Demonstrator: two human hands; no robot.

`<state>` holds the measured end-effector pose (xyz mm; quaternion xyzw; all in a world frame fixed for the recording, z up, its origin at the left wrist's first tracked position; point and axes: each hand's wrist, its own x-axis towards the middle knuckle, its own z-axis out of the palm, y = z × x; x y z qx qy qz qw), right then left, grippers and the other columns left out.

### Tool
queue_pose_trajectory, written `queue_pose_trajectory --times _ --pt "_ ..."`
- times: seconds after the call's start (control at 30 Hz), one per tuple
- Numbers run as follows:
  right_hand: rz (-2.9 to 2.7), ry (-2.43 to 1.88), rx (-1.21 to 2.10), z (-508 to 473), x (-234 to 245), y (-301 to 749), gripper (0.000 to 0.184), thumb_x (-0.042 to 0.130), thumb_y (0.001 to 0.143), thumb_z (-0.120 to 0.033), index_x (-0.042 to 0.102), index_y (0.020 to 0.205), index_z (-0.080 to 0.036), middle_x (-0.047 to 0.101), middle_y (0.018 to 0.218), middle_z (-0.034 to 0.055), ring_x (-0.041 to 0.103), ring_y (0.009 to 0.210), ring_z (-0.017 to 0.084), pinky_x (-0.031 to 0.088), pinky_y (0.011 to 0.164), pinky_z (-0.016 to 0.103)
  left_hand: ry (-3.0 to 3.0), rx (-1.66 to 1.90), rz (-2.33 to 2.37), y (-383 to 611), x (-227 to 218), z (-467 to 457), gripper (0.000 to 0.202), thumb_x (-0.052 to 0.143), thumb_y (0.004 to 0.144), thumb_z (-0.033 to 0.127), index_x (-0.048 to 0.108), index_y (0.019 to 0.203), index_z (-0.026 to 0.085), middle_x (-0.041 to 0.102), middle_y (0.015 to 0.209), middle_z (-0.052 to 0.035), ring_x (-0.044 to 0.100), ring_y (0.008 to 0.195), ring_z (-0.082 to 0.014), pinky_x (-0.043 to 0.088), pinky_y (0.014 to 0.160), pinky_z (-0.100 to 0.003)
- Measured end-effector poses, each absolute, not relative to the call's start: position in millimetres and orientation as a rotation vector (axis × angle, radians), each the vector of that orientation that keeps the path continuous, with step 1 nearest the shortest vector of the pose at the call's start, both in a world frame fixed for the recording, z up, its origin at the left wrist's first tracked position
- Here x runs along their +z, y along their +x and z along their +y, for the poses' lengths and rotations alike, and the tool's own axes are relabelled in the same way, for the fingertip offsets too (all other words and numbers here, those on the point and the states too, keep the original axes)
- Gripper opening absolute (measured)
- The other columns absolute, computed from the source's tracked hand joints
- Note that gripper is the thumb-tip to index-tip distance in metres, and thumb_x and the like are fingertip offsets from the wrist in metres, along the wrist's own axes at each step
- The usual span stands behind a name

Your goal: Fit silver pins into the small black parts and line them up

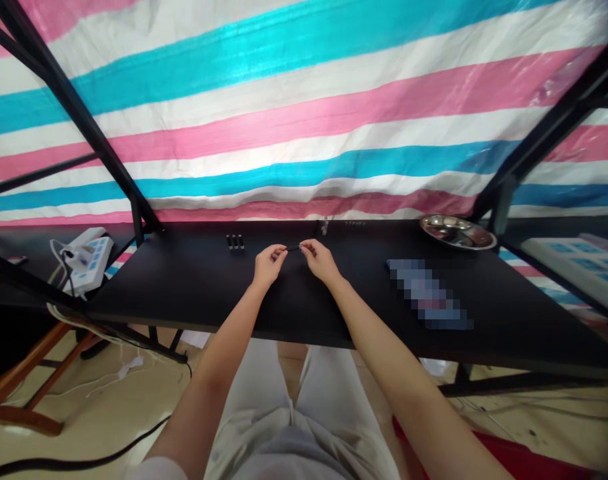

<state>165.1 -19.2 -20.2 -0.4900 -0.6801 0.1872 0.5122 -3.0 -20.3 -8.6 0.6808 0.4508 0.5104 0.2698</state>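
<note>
The thin rod (294,248) lies crosswise just above the worktop (194,287). The left hand (269,265) and right hand (321,261) each pinch one end with their fingers, equally near.

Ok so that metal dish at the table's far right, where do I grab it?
Probably pinch the near rim of the metal dish, coming from the front left: it is shallow, lies flat, its lip flares outward, and a black frame post crowds its right side.
</note>
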Motion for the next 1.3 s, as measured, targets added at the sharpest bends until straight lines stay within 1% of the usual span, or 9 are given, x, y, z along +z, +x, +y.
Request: queue_pose_trajectory --times 0.23,0.43,0.57,0.67,0.77,0.93,1.03,1.13,1.3 --pt "-1.635 -1.170 0.468 -19.6 -20.4 164.0 0.025 0.044 0.083 -0.037 0.058 0.092 -0.019 0.064 0.087 0.0074 0.059 0.078 0.019 0.047 0.071 0.033 1.855 1.366 1.240 -3.2 -8.0 -20.5 0.016 0.057 0.077 0.025 0.064 0.089 0.017 0.065 0.077 -0.0031 0.056 0.063 -0.0098 0.045 0.062 -0.023" --pt "-1.651 -1.151 0.446 -19.1 -20.9 164.9 0.026 0.045 0.083 -0.037 0.058 0.093 -0.018 0.064 0.086 0.0071 0.059 0.078 0.019 0.046 0.072 0.032 1.864 1.399 1.262 -2.6 -6.0 -19.3 0.012 0.058 0.076 0.021 0.065 0.084 0.017 0.065 0.076 -0.0030 0.057 0.064 -0.0111 0.046 0.064 -0.024" --pt "-1.621 -1.150 0.455 -20.4 -17.9 166.2 0.026 0.044 0.083 -0.037 0.058 0.092 -0.018 0.064 0.082 0.0066 0.060 0.074 0.018 0.046 0.070 0.032 2.071 1.364 1.275 -3.6 11.0 -16.1 0.009 0.060 0.076 0.021 0.067 0.081 0.019 0.066 0.078 -0.0033 0.057 0.069 -0.0134 0.046 0.070 -0.028" --pt "-1.611 -1.161 0.462 -21.4 -16.0 165.6 0.027 0.043 0.083 -0.038 0.058 0.092 -0.018 0.064 0.081 0.0065 0.060 0.074 0.018 0.046 0.069 0.032 2.295 1.221 1.208 -5.5 37.1 -13.0 0.009 0.060 0.076 0.021 0.068 0.081 0.021 0.065 0.078 -0.0040 0.057 0.075 -0.0159 0.045 0.075 -0.030" --pt "-1.641 -1.183 0.472 -21.9 -16.0 163.3 0.028 0.044 0.082 -0.040 0.059 0.093 -0.019 0.064 0.083 0.0065 0.059 0.076 0.019 0.046 0.070 0.033 2.473 1.019 1.102 -9.0 68.1 -4.9 0.011 0.060 0.074 0.019 0.069 0.078 0.022 0.066 0.081 -0.0050 0.057 0.081 -0.0184 0.043 0.080 -0.032" --pt "-1.683 -1.223 0.453 -22.1 -17.3 162.0 0.026 0.045 0.081 -0.036 0.059 0.094 -0.019 0.064 0.087 0.0068 0.059 0.077 0.019 0.046 0.072 0.033 2.662 0.743 1.018 -22.8 104.7 28.2 0.014 0.063 0.061 0.008 0.070 0.063 0.020 0.066 0.072 -0.0060 0.058 0.078 -0.0222 0.041 0.083 -0.034" --pt "-1.716 -1.226 0.409 -21.8 -18.3 163.8 0.023 0.044 0.081 -0.033 0.060 0.089 -0.019 0.064 0.088 0.0070 0.058 0.078 0.018 0.046 0.074 0.034 2.778 0.592 1.089 -36.0 108.3 52.5 0.014 0.063 0.058 0.007 0.069 0.059 0.020 0.065 0.067 -0.0057 0.059 0.074 -0.0216 0.041 0.079 -0.032" --pt "-1.764 -1.233 0.385 -21.3 -19.5 165.5 0.022 0.043 0.081 -0.031 0.061 0.084 -0.020 0.064 0.085 0.0061 0.058 0.077 0.018 0.046 0.074 0.033 2.793 0.457 1.187 -49.3 101.9 70.3 0.015 0.063 0.054 0.006 0.067 0.053 0.020 0.062 0.062 -0.0047 0.058 0.071 -0.0205 0.042 0.075 -0.029" --pt "-1.803 -1.241 0.368 -20.9 -20.0 166.2 0.021 0.043 0.081 -0.030 0.062 0.081 -0.020 0.063 0.083 0.0055 0.058 0.075 0.017 0.046 0.074 0.032 2.788 0.397 1.334 -63.9 90.0 81.1 0.017 0.063 0.049 0.002 0.064 0.046 0.019 0.060 0.057 -0.0047 0.058 0.069 -0.0201 0.042 0.072 -0.027"
